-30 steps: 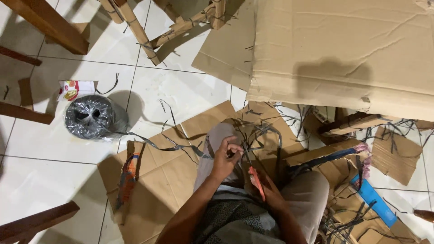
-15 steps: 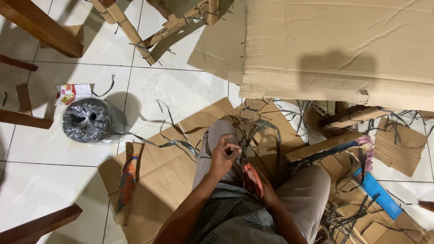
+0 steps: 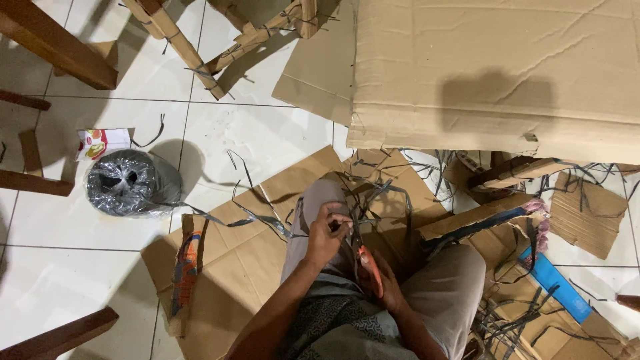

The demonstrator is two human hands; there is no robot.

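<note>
Over your knee on the cardboard-covered floor, your left hand is pinching grey strapping, right hand clamped on orange-handled scissors; blades are working close to fingers, risking a nick.

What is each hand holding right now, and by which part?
The right hand holds orange-handled scissors by the handles. The left hand pinches a dark plastic strap at its end near the scissors.

Small white, red-printed carton, perhaps flattened, on tiles beside plastic-wrapped grey spool
</note>
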